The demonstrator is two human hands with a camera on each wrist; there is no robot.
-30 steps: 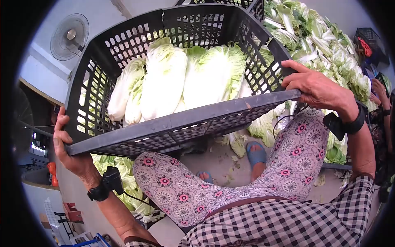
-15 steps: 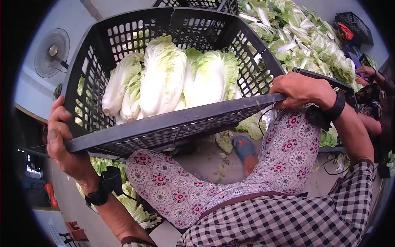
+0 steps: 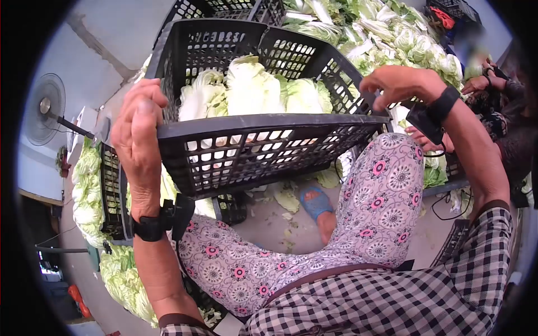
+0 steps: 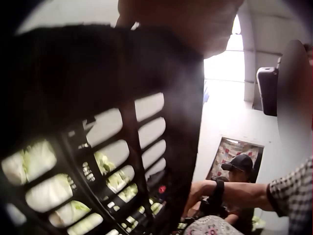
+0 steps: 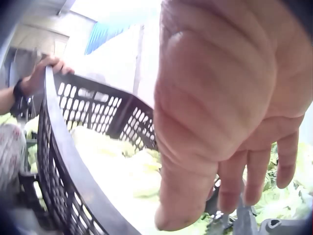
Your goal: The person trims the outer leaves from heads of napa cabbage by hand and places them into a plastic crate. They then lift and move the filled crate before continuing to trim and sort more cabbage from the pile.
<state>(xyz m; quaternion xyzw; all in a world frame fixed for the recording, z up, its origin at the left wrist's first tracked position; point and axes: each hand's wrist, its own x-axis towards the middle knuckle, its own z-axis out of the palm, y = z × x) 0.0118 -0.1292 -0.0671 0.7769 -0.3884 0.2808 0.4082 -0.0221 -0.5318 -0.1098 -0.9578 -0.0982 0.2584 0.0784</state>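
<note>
A black slatted plastic crate point(image 3: 274, 121) sits in front of my knees, its near side wall facing me. Several napa cabbages point(image 3: 252, 89) lie side by side in it, pale stalks toward me. My left hand point(image 3: 140, 123) grips the crate's near left corner, fingers over the rim; the right wrist view also shows this hand point(image 5: 46, 71) on the rim. At the near right corner is my right hand point(image 3: 403, 87), raised over the rim with loosely bent fingers. The right wrist view shows its palm point(image 5: 220, 88) and extended fingers, holding nothing.
A large cabbage heap point(image 3: 392, 39) lies behind and right. Another black crate point(image 3: 218, 11) stands behind mine. Crated cabbages point(image 3: 87, 190) line the left, near a fan point(image 3: 45, 101). Another person's arm point(image 3: 476, 84) is close on the right. Loose leaves point(image 3: 288, 201) litter the floor.
The crate's left end has swung rightward with my left hand, and its near wall shows more. My right hand has loosened from the rim. The view has turned, showing more cabbages at left.
</note>
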